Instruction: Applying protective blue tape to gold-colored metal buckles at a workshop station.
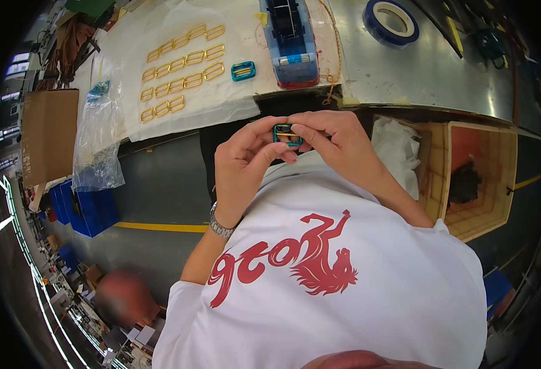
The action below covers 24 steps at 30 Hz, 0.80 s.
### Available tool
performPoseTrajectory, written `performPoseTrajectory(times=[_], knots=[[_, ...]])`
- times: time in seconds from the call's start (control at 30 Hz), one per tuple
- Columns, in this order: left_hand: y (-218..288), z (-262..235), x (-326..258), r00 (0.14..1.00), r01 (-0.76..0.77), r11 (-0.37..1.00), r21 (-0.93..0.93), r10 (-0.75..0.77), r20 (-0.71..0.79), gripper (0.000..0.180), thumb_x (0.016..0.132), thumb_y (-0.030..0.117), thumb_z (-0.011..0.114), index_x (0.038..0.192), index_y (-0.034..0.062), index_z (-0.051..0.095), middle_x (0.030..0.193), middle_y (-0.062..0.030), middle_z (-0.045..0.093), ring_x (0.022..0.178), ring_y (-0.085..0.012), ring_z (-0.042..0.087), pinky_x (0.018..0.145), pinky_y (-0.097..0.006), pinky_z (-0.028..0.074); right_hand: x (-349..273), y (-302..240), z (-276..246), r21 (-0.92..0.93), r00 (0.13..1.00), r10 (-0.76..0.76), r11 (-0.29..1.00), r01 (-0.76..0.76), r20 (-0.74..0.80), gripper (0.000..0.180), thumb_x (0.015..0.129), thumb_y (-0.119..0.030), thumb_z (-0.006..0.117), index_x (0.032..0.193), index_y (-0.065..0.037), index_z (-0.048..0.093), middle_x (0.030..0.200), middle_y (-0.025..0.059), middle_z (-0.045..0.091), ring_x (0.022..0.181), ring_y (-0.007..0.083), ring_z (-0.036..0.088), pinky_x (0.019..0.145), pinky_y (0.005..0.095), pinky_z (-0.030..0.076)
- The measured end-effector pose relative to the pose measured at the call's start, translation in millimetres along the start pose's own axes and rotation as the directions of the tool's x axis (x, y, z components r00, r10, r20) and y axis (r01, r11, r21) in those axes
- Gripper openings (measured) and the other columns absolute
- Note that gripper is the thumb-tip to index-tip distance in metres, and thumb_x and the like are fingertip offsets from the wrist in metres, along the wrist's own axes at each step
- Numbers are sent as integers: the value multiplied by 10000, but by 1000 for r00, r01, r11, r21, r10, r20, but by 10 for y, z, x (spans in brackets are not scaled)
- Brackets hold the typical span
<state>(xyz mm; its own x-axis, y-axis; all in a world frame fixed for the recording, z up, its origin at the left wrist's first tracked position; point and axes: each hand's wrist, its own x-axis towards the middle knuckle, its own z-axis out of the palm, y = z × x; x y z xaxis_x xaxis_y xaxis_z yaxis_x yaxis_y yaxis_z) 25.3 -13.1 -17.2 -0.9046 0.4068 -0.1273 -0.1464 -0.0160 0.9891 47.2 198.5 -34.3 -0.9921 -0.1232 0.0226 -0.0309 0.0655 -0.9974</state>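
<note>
Close to my body, just off the table's front edge, both hands hold a small rectangular slide buckle (288,134) with a teal rim and a gold bar across it. My left hand (246,154), a metal-band watch at its wrist, pinches the left side. My right hand (338,140) grips the right side, its thumb on the front; the fingers behind are partly hidden. A similar teal-covered buckle (243,71) lies on the white sheet (206,109). Left of it, several gold buckles (195,80) are laid out in rows.
A blue tape dispenser (292,46) stands beyond my hands, with a blue tape roll (391,23) farther right. At the left are a plastic bag (98,144), a cardboard piece (50,138) and a blue bin (92,209). A wooden box (483,212) sits below the table at right.
</note>
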Motion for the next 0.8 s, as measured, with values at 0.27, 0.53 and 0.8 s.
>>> performPoseTrajectory(times=[0.27, 0.53, 0.8], knots=[[-88, -77, -57, 1000, 0, 1000, 22, 0, -20, 373, 1022, -76, 661, 1392, -92, 622, 1096, -150, 770, 923, -212, 785, 831, -325, 655, 29, -91, -30, -115, 993, -32, 992, 45, 113, 347, 943, -94, 771, 1269, 16, 725, 1002, 162, 749, 771, 263, 677, 719, 344, 551], [-7, -107, -23, 986, -161, 836, 524, 164, 41, 445, 934, -41, 786, 1364, -9, 675, 1088, -95, 778, 893, -148, 761, 805, -293, 624, 36, -22, 23, -191, 994, 12, 982, 9, 109, 386, 967, -62, 771, 1335, 28, 702, 1125, 144, 768, 851, 152, 692, 789, 284, 577], [91, -207, 84, 875, -437, 438, 785, 409, 259, 452, 842, 3, 858, 1277, 22, 735, 1026, -133, 781, 845, -259, 777, 736, -316, 606, 159, -85, 2, 61, 958, 198, 975, -215, 209, 296, 1044, -84, 699, 1301, 63, 711, 1002, 52, 744, 819, 91, 666, 745, 264, 565]])
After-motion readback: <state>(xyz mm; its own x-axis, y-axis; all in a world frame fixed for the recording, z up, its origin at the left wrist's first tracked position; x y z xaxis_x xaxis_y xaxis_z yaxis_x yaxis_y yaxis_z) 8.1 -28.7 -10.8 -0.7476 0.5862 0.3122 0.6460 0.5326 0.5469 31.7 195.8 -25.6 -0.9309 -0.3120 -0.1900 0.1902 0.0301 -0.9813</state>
